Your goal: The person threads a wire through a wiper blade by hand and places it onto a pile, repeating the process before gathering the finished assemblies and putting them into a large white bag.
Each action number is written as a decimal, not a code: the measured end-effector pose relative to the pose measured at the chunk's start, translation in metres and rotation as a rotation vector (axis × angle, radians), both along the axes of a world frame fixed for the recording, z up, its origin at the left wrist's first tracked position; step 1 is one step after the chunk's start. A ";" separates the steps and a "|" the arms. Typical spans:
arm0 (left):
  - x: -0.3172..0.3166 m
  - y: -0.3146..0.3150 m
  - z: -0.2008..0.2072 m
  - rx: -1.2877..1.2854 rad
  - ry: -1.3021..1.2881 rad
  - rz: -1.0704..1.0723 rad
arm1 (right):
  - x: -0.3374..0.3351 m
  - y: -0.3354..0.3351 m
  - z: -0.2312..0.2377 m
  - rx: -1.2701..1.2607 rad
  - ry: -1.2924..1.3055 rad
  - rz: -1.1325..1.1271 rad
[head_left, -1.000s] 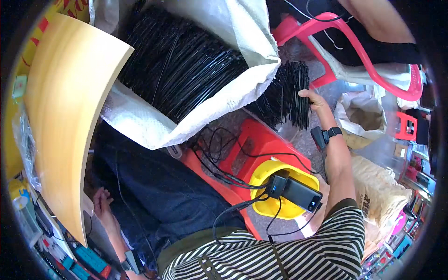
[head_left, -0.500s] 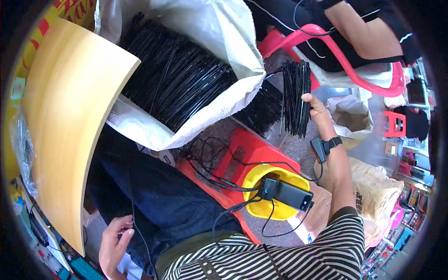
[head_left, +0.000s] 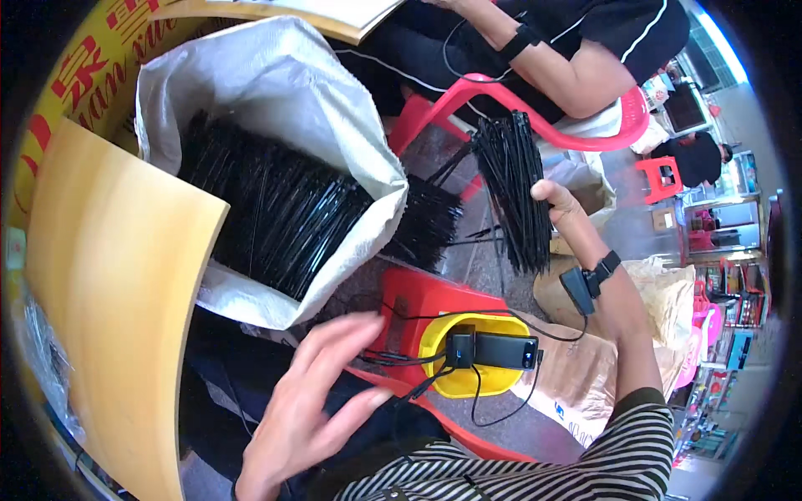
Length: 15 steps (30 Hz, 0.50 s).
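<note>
My right hand [head_left: 564, 207] is closed around a thick bundle of thin black strips [head_left: 511, 188], held upright beyond the sack's right side. The thumb shows on the bundle's right edge, while the other fingers are hidden behind it. My left hand [head_left: 313, 401] is raised over my lap with nothing in it, thumb and fingers apart. Ahead of it stands a white woven sack [head_left: 276, 75], its mouth wide, holding a mass of similar black strips [head_left: 267, 209]. More loose black strips [head_left: 424, 224] lie between the sack and the bundle.
A curved wooden board [head_left: 109, 275] stands at the left. In front of me a red stool [head_left: 409, 292] bears a yellow container [head_left: 434, 334] with a black power bank [head_left: 501, 351] and cables. A pink chair [head_left: 468, 88] with a seated person is at the far side. Brown paper sacks [head_left: 652, 301] stand right.
My left hand has risen from low at the left toward the middle, fingers spreading. My right hand still holds the bundle, now seen slightly lower. The whole view has shifted.
</note>
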<state>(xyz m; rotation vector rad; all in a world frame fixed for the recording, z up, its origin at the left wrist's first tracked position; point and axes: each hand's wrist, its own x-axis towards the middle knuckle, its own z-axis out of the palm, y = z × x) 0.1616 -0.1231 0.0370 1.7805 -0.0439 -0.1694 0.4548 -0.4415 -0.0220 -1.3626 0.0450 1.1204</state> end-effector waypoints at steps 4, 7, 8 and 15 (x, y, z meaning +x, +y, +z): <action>0.084 -0.023 -0.022 -0.167 -0.286 0.173 | -0.021 0.027 0.043 0.097 0.114 0.168; 0.134 -0.039 -0.058 -0.056 -0.290 0.334 | -0.032 0.047 0.054 0.117 0.045 0.181; 0.141 -0.048 -0.068 -0.049 -0.304 0.362 | -0.035 0.048 0.058 0.171 0.061 0.217; 0.155 -0.078 -0.049 -0.526 -0.242 0.311 | -0.030 0.066 0.058 0.036 -0.012 0.094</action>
